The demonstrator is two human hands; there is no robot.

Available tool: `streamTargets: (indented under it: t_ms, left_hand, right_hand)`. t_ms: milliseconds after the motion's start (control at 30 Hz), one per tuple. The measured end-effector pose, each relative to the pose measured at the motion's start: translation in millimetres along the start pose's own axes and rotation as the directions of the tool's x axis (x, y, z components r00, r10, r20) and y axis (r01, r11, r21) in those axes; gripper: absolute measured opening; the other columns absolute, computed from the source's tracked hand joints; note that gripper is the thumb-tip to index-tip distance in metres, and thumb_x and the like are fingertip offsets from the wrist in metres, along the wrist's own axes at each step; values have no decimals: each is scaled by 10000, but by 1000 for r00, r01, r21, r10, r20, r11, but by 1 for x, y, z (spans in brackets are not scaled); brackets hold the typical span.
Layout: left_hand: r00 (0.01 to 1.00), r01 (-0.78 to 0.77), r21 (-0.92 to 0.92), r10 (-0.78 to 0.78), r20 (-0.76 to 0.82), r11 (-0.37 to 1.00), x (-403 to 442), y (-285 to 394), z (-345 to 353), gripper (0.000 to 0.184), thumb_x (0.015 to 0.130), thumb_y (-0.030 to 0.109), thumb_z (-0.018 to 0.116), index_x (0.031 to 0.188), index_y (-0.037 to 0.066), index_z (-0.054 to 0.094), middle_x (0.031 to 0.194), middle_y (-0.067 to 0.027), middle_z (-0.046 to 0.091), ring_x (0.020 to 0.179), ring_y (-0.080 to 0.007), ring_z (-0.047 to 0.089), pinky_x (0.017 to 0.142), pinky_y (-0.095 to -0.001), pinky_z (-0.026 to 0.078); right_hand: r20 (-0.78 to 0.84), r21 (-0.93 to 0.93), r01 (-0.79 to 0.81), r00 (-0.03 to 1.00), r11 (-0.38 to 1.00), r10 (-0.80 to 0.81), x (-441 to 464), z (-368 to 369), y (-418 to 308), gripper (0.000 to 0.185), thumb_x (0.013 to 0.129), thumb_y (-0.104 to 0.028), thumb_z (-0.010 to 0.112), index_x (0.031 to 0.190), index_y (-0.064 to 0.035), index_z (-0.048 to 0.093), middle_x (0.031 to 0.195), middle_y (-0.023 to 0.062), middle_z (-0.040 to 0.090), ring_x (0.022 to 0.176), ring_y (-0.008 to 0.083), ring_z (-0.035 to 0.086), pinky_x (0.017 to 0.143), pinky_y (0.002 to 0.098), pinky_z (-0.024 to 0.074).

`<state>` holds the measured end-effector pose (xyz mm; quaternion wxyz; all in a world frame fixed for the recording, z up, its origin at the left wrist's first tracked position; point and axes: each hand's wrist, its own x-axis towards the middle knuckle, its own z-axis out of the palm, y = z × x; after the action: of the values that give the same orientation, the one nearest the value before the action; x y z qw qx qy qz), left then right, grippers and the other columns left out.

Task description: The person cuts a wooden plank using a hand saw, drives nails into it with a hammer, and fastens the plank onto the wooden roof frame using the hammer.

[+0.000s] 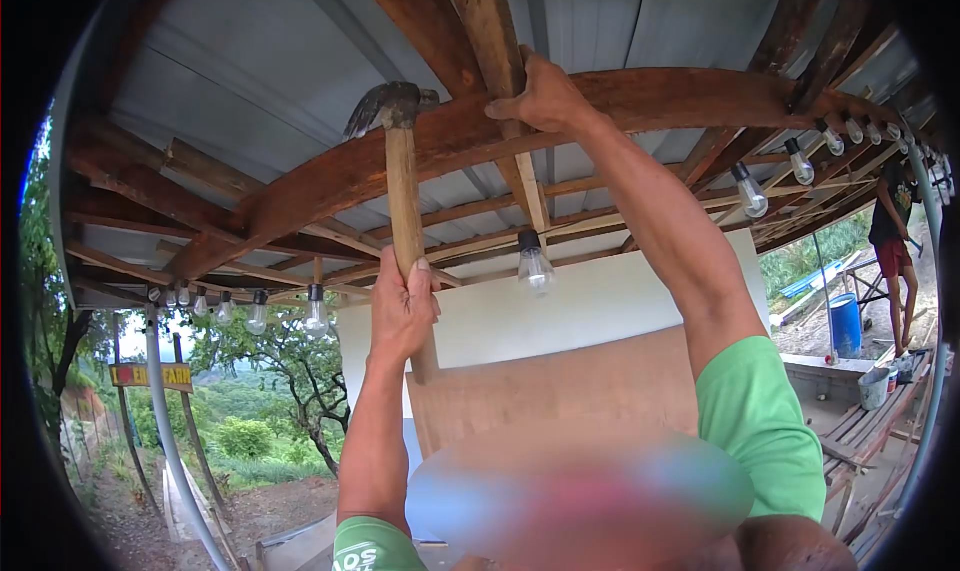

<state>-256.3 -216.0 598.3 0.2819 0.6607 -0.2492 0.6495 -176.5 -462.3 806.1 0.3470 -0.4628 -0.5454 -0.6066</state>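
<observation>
My left hand [403,306] is raised, its fingers wrapped round the wooden handle of a claw hammer [402,186]. The hammer stands upright, its dark claw pointing left and its head in front of the curved brown beam [330,176]. Higher up and to the right, my right hand [545,93] grips a length of timber [487,31] where it crosses the curved beam. Its thumb points left across the wood; the other fingers are partly hidden behind the timber. Whether the hammer touches the beam I cannot tell.
Bulbs on a string, such as one bulb [535,266], hang below the rafters. Metal roof sheets [270,91] lie overhead; a pale wall panel [560,291] stands ahead. At right are another person [890,221], a blue barrel [845,326] and a bucket [873,389]. A post [165,411] rises at left.
</observation>
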Motion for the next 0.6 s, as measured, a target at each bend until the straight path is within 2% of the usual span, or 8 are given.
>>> streamTargets:
  t_ms: [133, 167, 267, 400, 433, 500, 533, 600]
  left_hand:
    - [954, -203, 439, 277, -112, 875, 14, 6, -26, 242, 1028, 255, 494, 1141, 47, 441, 682, -137, 591, 599, -262, 640, 585, -374, 494]
    - [931, -259, 404, 338, -137, 877, 17, 18, -27, 263, 1023, 229, 509, 1188, 41, 429, 690, -171, 587, 614, -342, 640, 589, -392, 502]
    - [870, -364, 483, 476, -129, 796, 29, 46, -41, 296, 1015, 195, 521, 1234, 26, 414, 709, -169, 603, 611, -352, 641, 569, -384, 502]
    - [666, -544, 639, 743, -65, 544, 56, 87, -54, 343, 990, 158, 570, 1265, 32, 408, 763, -186, 634, 653, -409, 658, 542, -431, 515]
    - [631, -514, 712, 773, -64, 478, 61, 98, -57, 369, 969, 150, 602, 1266, 42, 411, 808, -197, 650, 689, -432, 657, 552, -473, 520]
    - [544, -517, 772, 838, -36, 369, 73, 125, -63, 367, 967, 161, 604, 1257, 50, 410, 836, -205, 658, 693, -435, 656, 556, -483, 521]
    - [500, -512, 800, 866, -20, 313, 78, 136, -65, 366, 966, 166, 606, 1253, 55, 410, 850, -208, 662, 696, -436, 655, 558, -488, 521]
    - [545, -486, 811, 838, -9, 325, 89, 157, -73, 353, 969, 181, 600, 1242, 64, 409, 848, -212, 664, 704, -440, 656, 567, -498, 522]
  right_hand:
    - [-96, 64, -9, 995, 998, 15, 18, -4, -26, 899, 751, -293, 839, 1366, 164, 369, 1267, 352, 570, 1207, 416, 580, 1031, 427, 463]
    - [-85, 63, 14, 996, 998, -8, 20, -4, -22, 913, 769, -295, 833, 1384, 165, 338, 1285, 353, 557, 1222, 415, 570, 1042, 427, 456]
    - [-99, 74, 38, 995, 997, -30, 24, 12, -8, 841, 816, -261, 816, 1389, 135, 345, 1242, 302, 598, 1197, 352, 593, 1033, 406, 458]
    - [-118, 34, -12, 993, 999, 16, 20, 4, -19, 809, 830, -236, 810, 1393, 119, 351, 1236, 269, 614, 1205, 320, 590, 1038, 392, 449]
    - [-117, 35, -21, 993, 999, 25, 19, 4, -22, 811, 830, -235, 810, 1396, 119, 349, 1242, 270, 610, 1214, 324, 583, 1042, 393, 446]
    - [-114, 37, -46, 992, 998, 50, 18, 4, -26, 816, 830, -232, 810, 1401, 118, 345, 1255, 270, 603, 1232, 330, 569, 1050, 395, 439]
    - [-87, 45, -60, 994, 997, 64, 18, 4, -27, 875, 832, -242, 807, 1431, 125, 286, 1303, 296, 560, 1268, 351, 537, 1073, 401, 422]
    - [-35, 57, -84, 996, 995, 86, 19, 0, -30, 996, 835, -261, 802, 1492, 137, 167, 1397, 346, 475, 1340, 393, 472, 1118, 412, 388]
